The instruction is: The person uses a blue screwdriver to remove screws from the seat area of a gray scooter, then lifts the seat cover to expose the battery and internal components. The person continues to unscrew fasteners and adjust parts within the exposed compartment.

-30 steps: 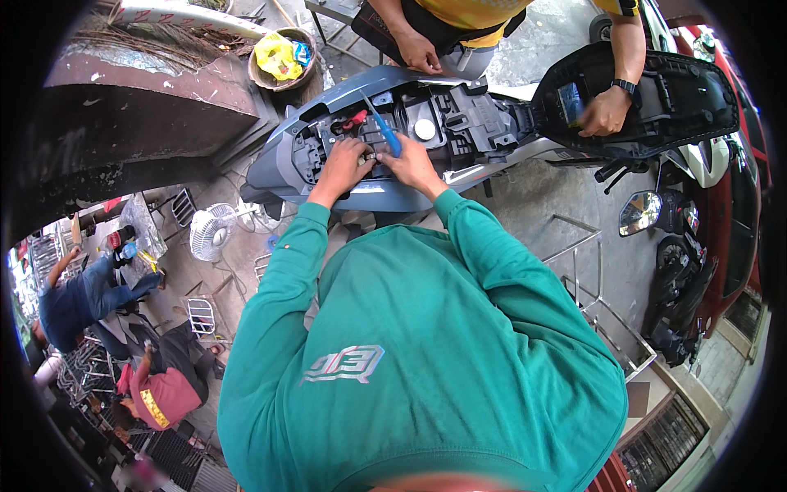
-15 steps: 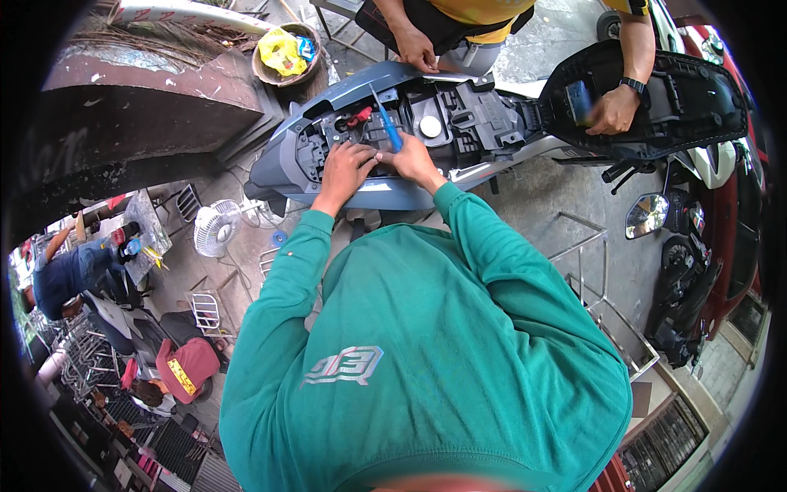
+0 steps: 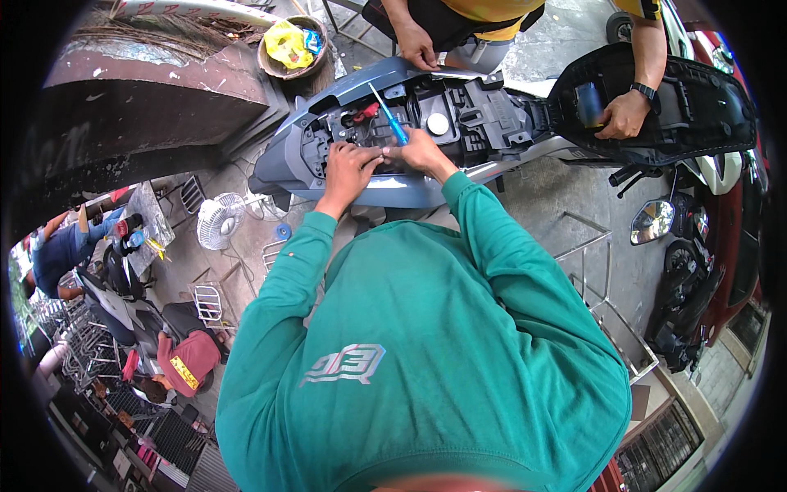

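Note:
A blue-grey scooter [image 3: 385,193] lies across in front of me, its seat raised and its inner compartment exposed. My right hand [image 3: 423,152] is closed around a blue screwdriver [image 3: 398,129], whose shaft slants up and left over the compartment, away from me. Beside it, my left hand [image 3: 351,170] rests at the near edge of the opening, fingers bent together and almost meeting the right hand. Whatever its fingertips hold is hidden. A red part [image 3: 366,113] and a round white cap [image 3: 437,124] show inside the compartment.
Across the scooter, a co-worker's one hand [image 3: 416,47] touches the far side panel; the other hand [image 3: 626,113] is on the upturned seat [image 3: 680,115]. A basket [image 3: 316,75], a white fan [image 3: 220,221], a metal frame [image 3: 587,246] and a parked motorcycle [image 3: 682,279] stand around.
The screwdriver tilts slightly more to the left in my right hand. My left fingers look more curled. The whole view has shifted a little; both hands stay at the same part of the scooter.

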`<state>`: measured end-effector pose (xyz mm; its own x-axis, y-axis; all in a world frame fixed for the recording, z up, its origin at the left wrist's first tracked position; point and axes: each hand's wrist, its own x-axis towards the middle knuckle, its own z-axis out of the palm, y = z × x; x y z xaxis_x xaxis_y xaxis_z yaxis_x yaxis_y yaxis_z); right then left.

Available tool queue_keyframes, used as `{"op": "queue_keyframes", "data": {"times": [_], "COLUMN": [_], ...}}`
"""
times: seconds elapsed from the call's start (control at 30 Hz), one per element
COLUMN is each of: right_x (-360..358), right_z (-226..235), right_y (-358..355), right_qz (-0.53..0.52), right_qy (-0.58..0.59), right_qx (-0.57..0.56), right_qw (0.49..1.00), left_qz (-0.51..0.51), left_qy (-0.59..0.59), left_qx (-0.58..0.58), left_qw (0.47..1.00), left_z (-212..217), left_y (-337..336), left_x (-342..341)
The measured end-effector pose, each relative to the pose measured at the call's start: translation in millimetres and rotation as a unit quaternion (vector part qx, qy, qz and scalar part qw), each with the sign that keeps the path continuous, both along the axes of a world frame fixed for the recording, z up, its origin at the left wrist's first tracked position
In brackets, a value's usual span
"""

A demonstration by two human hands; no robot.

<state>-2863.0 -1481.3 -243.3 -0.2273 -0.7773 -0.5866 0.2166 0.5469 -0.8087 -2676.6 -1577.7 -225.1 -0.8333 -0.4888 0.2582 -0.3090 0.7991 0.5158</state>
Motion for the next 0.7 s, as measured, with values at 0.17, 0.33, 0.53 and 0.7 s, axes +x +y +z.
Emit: {"op": "queue_keyframes", "data": {"times": [0.17,0.33,0.53,0.7], "right_x": [-1.1,16.7,38.6,31.4], "right_z": [-3.6,5.5,14.4,14.3], "right_y": [3.5,16.4,38.6,37.6], "right_qz": [0.046,0.024,0.001,0.038], "right_qy": [0.060,0.170,0.294,0.278], "right_qx": [-0.002,-0.030,-0.060,-0.047], "right_qw": [0.997,0.985,0.954,0.959], "left_qz": [0.048,0.066,0.050,0.120], "left_qy": [-0.050,-0.026,-0.091,-0.130], "left_qx": [0.035,0.161,0.064,0.026], "left_qw": [0.997,0.984,0.993,0.984], "left_z": [-0.2,-4.1,-15.2,-20.4], "left_y": [5.8,-4.9,1.8,13.1], "left_x": [4.2,-2.0,-13.3,-21.3]}}
